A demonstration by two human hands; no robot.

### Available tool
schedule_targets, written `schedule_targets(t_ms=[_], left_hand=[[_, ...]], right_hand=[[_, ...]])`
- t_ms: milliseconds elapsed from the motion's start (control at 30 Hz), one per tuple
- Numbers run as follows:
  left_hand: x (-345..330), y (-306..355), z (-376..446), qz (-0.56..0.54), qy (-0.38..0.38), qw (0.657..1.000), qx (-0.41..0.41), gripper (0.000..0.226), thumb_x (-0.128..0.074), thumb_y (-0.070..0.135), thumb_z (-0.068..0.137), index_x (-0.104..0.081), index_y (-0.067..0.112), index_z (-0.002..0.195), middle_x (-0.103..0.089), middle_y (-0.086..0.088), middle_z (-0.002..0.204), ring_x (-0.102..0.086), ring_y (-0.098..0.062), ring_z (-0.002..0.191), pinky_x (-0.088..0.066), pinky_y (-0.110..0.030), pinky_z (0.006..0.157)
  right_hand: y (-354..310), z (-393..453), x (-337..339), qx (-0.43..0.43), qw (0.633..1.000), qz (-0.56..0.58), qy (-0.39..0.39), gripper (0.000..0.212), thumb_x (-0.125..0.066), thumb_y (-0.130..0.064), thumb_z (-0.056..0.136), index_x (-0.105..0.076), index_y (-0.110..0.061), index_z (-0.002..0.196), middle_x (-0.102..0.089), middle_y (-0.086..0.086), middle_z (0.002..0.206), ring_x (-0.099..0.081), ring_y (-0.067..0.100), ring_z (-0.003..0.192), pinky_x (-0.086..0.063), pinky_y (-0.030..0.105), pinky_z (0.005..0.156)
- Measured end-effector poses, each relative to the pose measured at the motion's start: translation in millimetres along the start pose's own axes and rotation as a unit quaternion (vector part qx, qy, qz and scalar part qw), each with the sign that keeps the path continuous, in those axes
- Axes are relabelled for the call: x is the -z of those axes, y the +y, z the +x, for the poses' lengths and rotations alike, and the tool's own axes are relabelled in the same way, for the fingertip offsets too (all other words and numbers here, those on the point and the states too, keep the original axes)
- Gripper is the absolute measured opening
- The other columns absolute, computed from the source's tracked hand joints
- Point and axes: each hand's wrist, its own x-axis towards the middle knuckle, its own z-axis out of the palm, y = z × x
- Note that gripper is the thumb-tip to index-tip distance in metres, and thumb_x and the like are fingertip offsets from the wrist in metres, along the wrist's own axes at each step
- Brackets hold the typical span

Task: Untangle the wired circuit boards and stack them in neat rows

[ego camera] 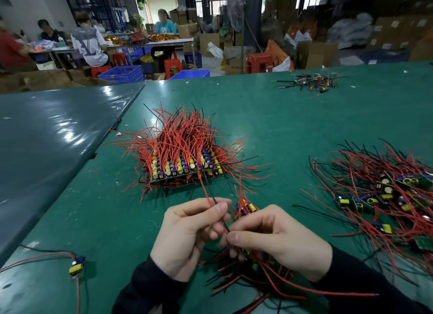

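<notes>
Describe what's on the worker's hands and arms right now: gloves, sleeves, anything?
No gloves: both hands, left and right, are bare, with no rings or watch showing. Each arm wears a long black sleeve, left and right, plain and unmarked, ending at the wrist.

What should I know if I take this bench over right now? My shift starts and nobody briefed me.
Left hand pinches a pair of thin red and black wires that run up from the hands.
Right hand grips a small bundle of wired circuit boards above the green table mat.
Done: the stacked block of boards in rows sits ahead, centre.
Left: the tangled pile of red-wired boards on the right, a lone yellow and blue board near left, and a small far pile.
</notes>
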Motion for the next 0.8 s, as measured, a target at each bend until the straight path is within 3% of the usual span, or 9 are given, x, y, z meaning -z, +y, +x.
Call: schedule_targets(t_ms=[133, 300, 533, 800], left_hand=[[3, 7, 2, -0.097, 0.014, 0.993, 0.063, 0.019, -0.067, 0.009, 0.055, -0.078, 0.010, 0.071, -0.063, -0.005, 0.058, -0.051, -0.002, 0.039, -0.042, -0.009, 0.036], [10, 15, 5, -0.169, 0.047, 0.982, 0.071, 0.017, -0.069, 0.020, 0.057, -0.076, 0.008, 0.067, -0.061, -0.001, 0.059, -0.050, -0.001, 0.039, -0.042, -0.007, 0.037], [12, 16, 6, -0.125, 0.041, 0.991, 0.026, 0.023, -0.060, 0.014, 0.069, -0.079, 0.014, 0.082, -0.062, -0.002, 0.058, -0.051, -0.001, 0.040, -0.043, -0.008, 0.037], [11, 15, 5, -0.080, 0.076, 0.994, -0.008, 0.019, -0.061, 0.013, 0.068, -0.079, 0.016, 0.073, -0.063, -0.003, 0.056, -0.051, 0.000, 0.040, -0.042, -0.007, 0.038]], right_hand=[[-1, -3, 3, -0.019, 0.999, 0.017, -0.024, 0.011, -0.063, -0.007, 0.086, -0.074, -0.007, 0.084, -0.068, 0.000, 0.066, -0.058, 0.006, 0.059, -0.047, 0.015, 0.060], [-3, -3, 2, -0.035, 0.998, 0.017, -0.050, 0.012, -0.060, -0.005, 0.088, -0.072, -0.004, 0.086, -0.067, 0.000, 0.066, -0.059, 0.006, 0.060, -0.047, 0.016, 0.062], [-5, -3, 1, -0.041, 0.998, 0.019, -0.050, 0.014, -0.058, -0.001, 0.089, -0.071, -0.005, 0.083, -0.066, -0.001, 0.064, -0.059, 0.004, 0.058, -0.046, 0.014, 0.061], [-5, -3, 0, -0.050, 0.997, 0.024, -0.058, 0.013, -0.059, -0.004, 0.088, -0.071, -0.006, 0.083, -0.066, -0.002, 0.063, -0.059, 0.002, 0.056, -0.044, 0.010, 0.057]])
